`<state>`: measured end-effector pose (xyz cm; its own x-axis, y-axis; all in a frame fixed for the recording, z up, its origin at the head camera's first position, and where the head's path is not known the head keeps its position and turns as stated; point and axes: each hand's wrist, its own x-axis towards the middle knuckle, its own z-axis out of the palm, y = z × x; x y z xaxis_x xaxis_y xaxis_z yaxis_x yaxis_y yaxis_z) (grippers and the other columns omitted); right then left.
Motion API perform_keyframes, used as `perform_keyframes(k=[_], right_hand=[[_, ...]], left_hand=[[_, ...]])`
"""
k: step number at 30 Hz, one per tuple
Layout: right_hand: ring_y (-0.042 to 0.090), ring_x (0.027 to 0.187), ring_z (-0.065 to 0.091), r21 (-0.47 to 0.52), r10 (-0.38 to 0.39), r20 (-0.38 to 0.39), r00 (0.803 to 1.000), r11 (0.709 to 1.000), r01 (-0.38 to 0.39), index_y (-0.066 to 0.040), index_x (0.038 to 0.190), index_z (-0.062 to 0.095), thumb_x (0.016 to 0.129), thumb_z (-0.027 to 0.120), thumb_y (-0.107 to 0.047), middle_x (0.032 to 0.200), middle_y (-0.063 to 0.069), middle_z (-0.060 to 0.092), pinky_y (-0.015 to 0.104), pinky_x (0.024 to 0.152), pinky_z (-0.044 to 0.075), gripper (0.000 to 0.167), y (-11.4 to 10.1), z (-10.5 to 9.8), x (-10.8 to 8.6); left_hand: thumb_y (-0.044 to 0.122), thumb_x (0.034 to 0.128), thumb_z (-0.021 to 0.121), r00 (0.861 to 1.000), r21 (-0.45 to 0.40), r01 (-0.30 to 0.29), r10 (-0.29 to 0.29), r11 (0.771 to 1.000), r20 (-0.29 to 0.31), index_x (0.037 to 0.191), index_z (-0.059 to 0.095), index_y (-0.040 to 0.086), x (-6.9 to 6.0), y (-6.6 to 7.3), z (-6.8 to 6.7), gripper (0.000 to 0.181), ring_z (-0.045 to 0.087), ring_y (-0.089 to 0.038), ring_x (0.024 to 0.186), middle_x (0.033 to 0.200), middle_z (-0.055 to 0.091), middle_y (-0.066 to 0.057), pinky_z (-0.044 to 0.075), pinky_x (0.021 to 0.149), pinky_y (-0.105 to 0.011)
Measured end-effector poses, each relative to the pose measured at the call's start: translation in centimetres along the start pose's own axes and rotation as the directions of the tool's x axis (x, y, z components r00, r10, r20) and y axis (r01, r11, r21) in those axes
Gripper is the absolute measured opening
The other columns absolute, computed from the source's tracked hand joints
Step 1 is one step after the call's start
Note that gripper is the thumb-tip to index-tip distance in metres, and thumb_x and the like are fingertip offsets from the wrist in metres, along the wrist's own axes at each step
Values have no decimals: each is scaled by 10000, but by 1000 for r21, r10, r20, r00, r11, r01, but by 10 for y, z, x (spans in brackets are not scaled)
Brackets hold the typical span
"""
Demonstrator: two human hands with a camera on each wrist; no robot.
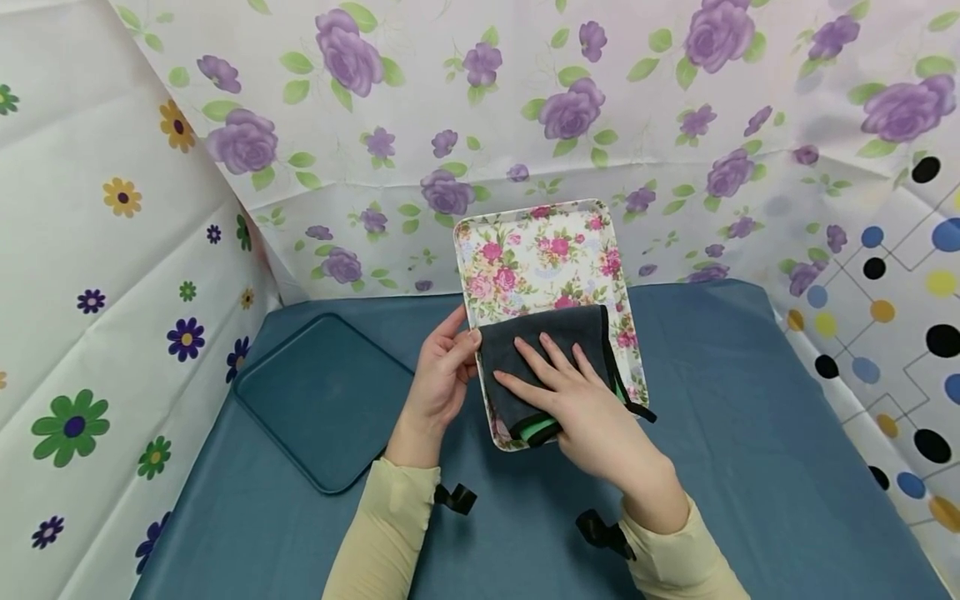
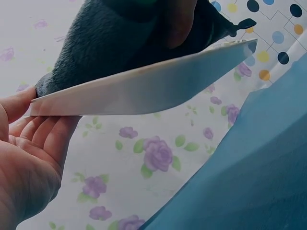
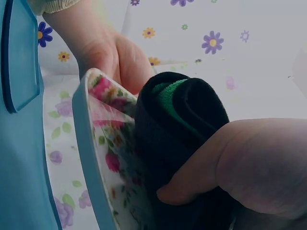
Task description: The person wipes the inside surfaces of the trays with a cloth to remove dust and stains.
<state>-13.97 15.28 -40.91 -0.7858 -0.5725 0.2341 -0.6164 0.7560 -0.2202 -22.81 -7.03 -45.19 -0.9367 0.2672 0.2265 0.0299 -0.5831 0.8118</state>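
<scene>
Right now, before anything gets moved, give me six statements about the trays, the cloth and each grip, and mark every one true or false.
1. The left grip holds the floral tray by its edge. True.
2. The floral tray is resting flat. False: it is held up at a tilt.
3. The plain blue tray lies on the blue table. True.
4. Both trays show pink flowers. False: only the floral tray does.
5. The right grip rests on the dark cloth. True.
6. No green shows on the dark cloth. False: green shows at its folded edge.
</scene>
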Motion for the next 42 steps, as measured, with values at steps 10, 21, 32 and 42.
perform_keyframes(k=[10, 21, 32, 42], right_hand=[[302, 1647, 59, -2, 39, 14, 999, 999, -39, -363, 1659, 409, 750, 637, 304, 1791, 18, 134, 672, 1262, 148, 1149, 8, -7, -1], [305, 1646, 69, -11, 85, 29, 996, 996, -84, -369, 1661, 402, 749, 643, 304, 1789, 12, 133, 677, 1254, 174, 1159, 18, -14, -4], [308, 1646, 67, -6, 115, 63, 991, 993, -114, -372, 1668, 382, 761, 567, 313, 1790, 14, 128, 677, 1249, 190, 1152, 29, -17, -8], [329, 1644, 66, 14, 112, 94, 989, 993, -114, -367, 1674, 367, 774, 551, 317, 1790, 32, 127, 692, 1240, 190, 1145, 30, -16, -5]], left_hand=[[-30, 1107, 487, 1000, 2, -8, 8, 1000, 1, 1658, 324, -27, 1, 5, -4, 574, 694, -82, 755, 943, 781, 0, 576, 657, -228], [-33, 1102, 487, 1000, -1, -3, 3, 1000, -9, 1650, 327, -39, 0, 9, -10, 571, 684, -81, 730, 970, 792, -5, 566, 641, -227], [-45, 1101, 480, 1000, 9, 0, 0, 1000, -8, 1647, 315, -60, 2, 13, -16, 571, 756, -109, 831, 1008, 805, -12, 612, 717, -252], [-57, 1099, 476, 1000, -8, 2, -2, 1000, -30, 1647, 329, -44, 1, 10, -18, 567, 743, -114, 794, 1003, 804, -24, 614, 699, -260]])
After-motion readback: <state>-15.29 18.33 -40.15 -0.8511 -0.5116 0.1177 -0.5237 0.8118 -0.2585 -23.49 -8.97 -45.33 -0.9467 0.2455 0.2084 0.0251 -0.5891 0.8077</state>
